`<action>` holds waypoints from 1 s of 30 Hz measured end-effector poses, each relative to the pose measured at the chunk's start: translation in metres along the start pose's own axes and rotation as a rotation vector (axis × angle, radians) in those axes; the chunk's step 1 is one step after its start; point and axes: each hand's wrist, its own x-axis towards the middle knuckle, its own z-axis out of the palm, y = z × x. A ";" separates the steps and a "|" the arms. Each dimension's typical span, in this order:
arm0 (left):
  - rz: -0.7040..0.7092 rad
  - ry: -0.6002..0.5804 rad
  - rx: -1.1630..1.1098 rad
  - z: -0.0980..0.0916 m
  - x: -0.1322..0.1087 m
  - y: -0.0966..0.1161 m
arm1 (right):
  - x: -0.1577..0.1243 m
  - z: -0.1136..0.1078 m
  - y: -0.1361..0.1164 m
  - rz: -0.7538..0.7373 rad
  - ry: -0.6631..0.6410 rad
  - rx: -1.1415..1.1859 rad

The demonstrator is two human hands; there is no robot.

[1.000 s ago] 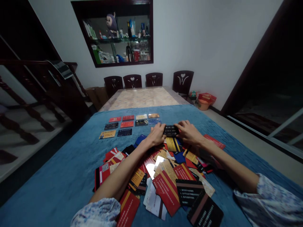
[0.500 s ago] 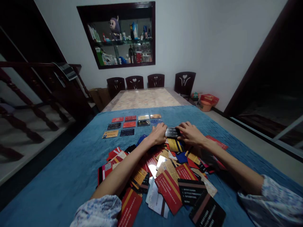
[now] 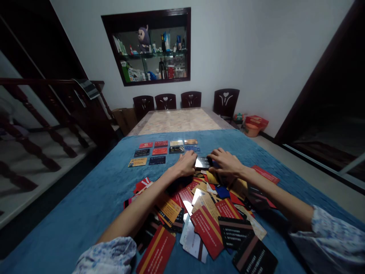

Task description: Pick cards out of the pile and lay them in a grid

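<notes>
A black card (image 3: 202, 163) with pale print is held between my two hands, above the far edge of a loose card pile. My left hand (image 3: 184, 163) grips its left end with fingers curled. On its right end, the fingers of my right hand (image 3: 225, 162) are closed. Below and nearer to me spreads the overlapping heap of red, black, yellow and white cards, among them a red card (image 3: 207, 232) with a gold stripe. Several cards lie in rows beyond my left hand, including a dark card (image 3: 157, 160) and a yellow card (image 3: 138, 162).
A blue cloth (image 3: 94, 198) covers the near part of the table; its bare patterned top (image 3: 176, 120) shows beyond. Dark chairs (image 3: 226, 101) stand at the far end. A red card (image 3: 265, 174) lies beside my right forearm. Wooden railings (image 3: 42, 137) run along the left.
Both hands have moved slightly left and nearer to the rows with the black card, whose face now catches the light. The whole view has shifted a little.
</notes>
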 end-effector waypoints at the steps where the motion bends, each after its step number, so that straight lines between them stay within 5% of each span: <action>1: -0.005 -0.002 0.002 0.000 -0.002 -0.003 | 0.002 -0.001 -0.003 -0.007 -0.003 0.004; 30: -0.175 0.042 0.047 -0.022 -0.069 -0.116 | 0.111 -0.015 -0.099 -0.171 -0.045 0.017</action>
